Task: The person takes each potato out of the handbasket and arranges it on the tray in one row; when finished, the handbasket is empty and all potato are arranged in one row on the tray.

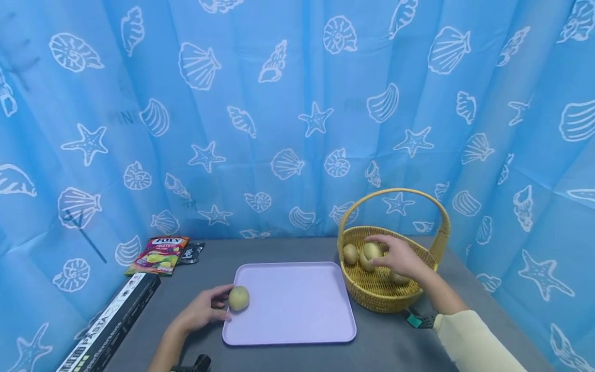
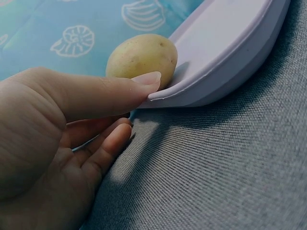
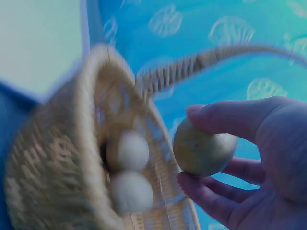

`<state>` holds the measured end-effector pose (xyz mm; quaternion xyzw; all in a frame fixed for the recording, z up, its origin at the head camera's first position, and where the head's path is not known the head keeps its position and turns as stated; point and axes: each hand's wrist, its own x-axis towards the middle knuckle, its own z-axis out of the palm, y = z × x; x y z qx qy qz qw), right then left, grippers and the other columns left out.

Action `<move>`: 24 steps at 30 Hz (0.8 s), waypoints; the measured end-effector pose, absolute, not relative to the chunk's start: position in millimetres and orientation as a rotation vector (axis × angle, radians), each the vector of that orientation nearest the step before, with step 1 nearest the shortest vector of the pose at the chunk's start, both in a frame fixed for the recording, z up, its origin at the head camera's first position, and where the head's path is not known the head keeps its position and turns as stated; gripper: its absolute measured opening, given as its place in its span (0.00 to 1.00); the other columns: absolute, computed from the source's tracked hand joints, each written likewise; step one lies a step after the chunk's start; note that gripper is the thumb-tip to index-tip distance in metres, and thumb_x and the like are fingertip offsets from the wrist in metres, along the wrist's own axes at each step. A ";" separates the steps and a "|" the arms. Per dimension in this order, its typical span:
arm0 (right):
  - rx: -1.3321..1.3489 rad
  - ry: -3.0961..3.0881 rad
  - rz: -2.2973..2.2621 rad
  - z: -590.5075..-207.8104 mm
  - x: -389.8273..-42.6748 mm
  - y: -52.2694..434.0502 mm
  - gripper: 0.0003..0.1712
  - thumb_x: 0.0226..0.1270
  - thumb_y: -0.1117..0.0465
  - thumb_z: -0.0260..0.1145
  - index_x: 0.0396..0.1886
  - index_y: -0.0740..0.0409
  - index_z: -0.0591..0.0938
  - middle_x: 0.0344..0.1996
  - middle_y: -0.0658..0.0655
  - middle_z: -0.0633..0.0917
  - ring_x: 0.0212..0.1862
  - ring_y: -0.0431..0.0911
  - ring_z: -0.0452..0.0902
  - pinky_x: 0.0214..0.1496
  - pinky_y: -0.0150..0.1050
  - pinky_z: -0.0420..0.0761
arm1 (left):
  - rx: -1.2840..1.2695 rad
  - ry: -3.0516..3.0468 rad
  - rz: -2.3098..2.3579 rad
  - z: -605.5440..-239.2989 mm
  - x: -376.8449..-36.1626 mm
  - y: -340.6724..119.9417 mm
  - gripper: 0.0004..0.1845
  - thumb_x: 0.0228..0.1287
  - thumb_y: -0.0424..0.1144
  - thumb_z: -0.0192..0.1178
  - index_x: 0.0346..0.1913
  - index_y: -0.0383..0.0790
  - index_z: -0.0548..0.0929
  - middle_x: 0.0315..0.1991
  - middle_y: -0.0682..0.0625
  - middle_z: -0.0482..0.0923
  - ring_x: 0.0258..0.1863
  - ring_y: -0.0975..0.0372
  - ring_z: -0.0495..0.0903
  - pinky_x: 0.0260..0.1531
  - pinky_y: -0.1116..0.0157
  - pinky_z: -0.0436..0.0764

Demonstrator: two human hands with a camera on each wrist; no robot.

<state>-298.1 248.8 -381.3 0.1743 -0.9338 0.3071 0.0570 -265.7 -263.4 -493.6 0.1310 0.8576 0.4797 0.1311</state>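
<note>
My right hand (image 1: pixel 398 257) pinches a potato (image 3: pixel 204 146) between thumb and fingertips, over the wicker basket (image 1: pixel 381 305). Inside the basket lie more potatoes; one potato (image 1: pixel 350 254) rests by the left wall and another (image 1: pixel 398 279) is partly hidden under the hand. At the left edge of the lilac tray (image 1: pixel 297 305), a single potato (image 2: pixel 141 56) sits on the surface. My left hand (image 1: pixel 203 309) is beside it, with the thumb stretched along the tray's rim and the other fingers loosely bent outside the tray.
A candy bag (image 1: pixel 160 256) and a small black packet (image 1: pixel 191 253) lie at the back left. Along the left side runs a long black pasta box (image 1: pixel 111 325). The basket's tall handle (image 1: pixel 395 190) arches above it. A blue shell-print curtain (image 1: pixel 297 129) hangs behind the grey table (image 1: pixel 279 252).
</note>
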 end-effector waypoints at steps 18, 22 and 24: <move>0.525 -2.455 1.436 -401.7 -245.9 167.3 0.30 0.52 0.69 0.75 0.57 0.57 0.78 0.53 0.63 0.77 0.49 0.56 0.79 0.44 0.39 0.84 | 0.417 2.500 1.407 -493.4 -265.2 -262.1 0.42 0.53 0.39 0.72 0.70 0.30 0.65 0.63 0.33 0.70 0.56 0.44 0.74 0.55 0.45 0.73; 0.570 -2.489 1.448 -412.8 -249.2 144.1 0.30 0.50 0.67 0.77 0.55 0.55 0.79 0.52 0.60 0.79 0.42 0.52 0.81 0.38 0.36 0.83 | 0.423 2.500 1.410 -492.8 -263.9 -262.5 0.43 0.52 0.39 0.72 0.70 0.30 0.65 0.62 0.33 0.70 0.56 0.43 0.73 0.55 0.45 0.73; 0.593 -2.513 1.434 -421.5 -253.0 129.9 0.31 0.48 0.66 0.78 0.55 0.57 0.80 0.51 0.61 0.80 0.40 0.52 0.81 0.37 0.36 0.82 | 0.413 2.501 1.411 -492.2 -263.7 -263.4 0.43 0.52 0.39 0.72 0.70 0.30 0.65 0.62 0.33 0.70 0.56 0.44 0.74 0.55 0.45 0.73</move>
